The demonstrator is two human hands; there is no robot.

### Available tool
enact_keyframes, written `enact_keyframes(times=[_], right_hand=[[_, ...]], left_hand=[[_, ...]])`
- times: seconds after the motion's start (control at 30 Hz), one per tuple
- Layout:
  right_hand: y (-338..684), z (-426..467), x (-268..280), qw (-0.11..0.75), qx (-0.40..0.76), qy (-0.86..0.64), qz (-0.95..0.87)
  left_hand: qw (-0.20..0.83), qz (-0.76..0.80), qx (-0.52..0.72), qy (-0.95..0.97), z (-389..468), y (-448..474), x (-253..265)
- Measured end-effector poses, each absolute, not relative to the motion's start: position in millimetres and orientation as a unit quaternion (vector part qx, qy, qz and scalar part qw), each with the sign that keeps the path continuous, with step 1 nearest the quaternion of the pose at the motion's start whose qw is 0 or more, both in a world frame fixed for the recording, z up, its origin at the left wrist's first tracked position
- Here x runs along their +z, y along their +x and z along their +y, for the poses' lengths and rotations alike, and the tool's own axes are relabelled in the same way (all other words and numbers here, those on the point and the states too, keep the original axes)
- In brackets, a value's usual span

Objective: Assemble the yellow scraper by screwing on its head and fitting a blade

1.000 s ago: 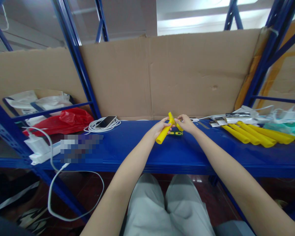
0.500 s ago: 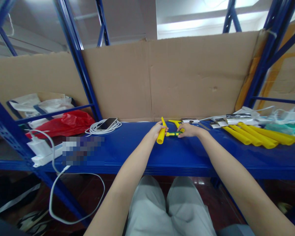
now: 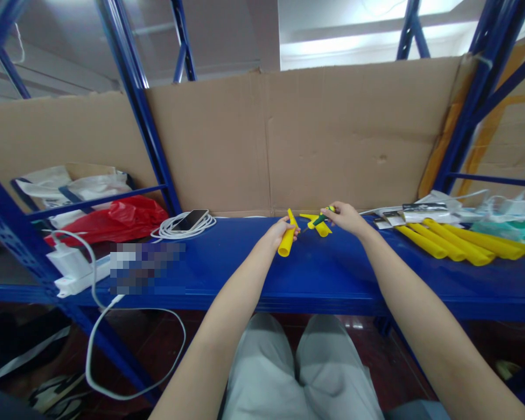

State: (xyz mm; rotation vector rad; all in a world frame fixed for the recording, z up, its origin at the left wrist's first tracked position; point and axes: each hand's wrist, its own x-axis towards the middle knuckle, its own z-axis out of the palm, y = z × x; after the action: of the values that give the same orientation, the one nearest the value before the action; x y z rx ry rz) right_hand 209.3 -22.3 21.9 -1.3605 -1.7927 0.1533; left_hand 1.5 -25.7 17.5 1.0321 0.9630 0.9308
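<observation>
My left hand [image 3: 280,231] is closed around a yellow hollow tube [image 3: 285,244], whose round open end faces me and whose far end narrows. My right hand [image 3: 345,217] is closed on the handle of a green and yellow screwdriver [image 3: 321,219]. Its thin shaft slants down to the left, with the tip close to my left fingers; whether it touches the tube I cannot tell. Behind and below the screwdriver, a second yellow piece [image 3: 324,230] lies on the blue shelf [image 3: 332,274], partly covered by the tool.
Several yellow tubes [image 3: 464,245] lie side by side at the right, near small packets [image 3: 424,211]. To the left are a phone [image 3: 191,220] on a coiled white cable [image 3: 168,229], a red bag [image 3: 122,219] and a power strip [image 3: 85,279]. A cardboard panel [image 3: 332,140] stands behind.
My right hand has picked the screwdriver up off the shelf and tilted it, moving up and slightly right. My left hand with the yellow tube has hardly moved.
</observation>
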Motion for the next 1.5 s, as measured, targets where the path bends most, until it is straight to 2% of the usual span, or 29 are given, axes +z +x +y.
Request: enact_keyframes(times=[0.2,0.43,1.5], right_hand=[[212.2,-25.7,26.9,0.515,-0.01,-0.549,-0.658],[211.6,-21.0,26.7,0.62,0.045,-0.498,-0.605],[211.9,-16.0,26.1,0.661,0.102,-0.481,-0.567]], left_hand=[[0.659,0.427,0.409,0.465,-26.6,2.7,18.5],[0.676,0.421,0.396,0.458,-23.5,1.1,18.0],[0.742,0.33,0.385,0.439,-25.1,-1.0,19.1]])
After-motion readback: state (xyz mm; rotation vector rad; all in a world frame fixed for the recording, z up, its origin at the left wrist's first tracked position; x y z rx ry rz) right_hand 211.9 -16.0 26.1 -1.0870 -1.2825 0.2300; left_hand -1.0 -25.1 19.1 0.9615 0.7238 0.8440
